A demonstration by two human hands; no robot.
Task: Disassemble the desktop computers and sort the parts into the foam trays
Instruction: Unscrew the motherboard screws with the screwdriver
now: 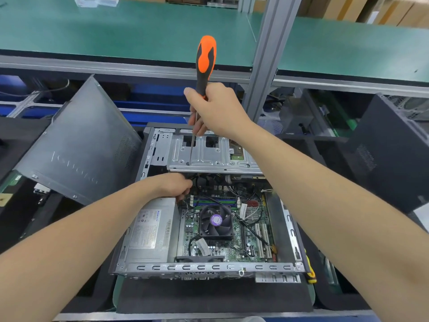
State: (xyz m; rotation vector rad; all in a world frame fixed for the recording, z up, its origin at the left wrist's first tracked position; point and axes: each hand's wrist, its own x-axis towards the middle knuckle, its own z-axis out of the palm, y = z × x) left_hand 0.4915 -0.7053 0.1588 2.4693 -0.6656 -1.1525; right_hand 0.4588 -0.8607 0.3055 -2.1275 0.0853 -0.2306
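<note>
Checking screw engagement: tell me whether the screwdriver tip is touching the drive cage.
Cannot tell. In the head view the screwdriver tip ends over a hole in the drive cage, but one view cannot show contact or gap.

Orange-black screwdriver handle (205,63), green motherboard (232,228), black fan (216,220) with purple sticker (217,220), teal-green bench mat (139,31), grey side panel (79,145).
</note>
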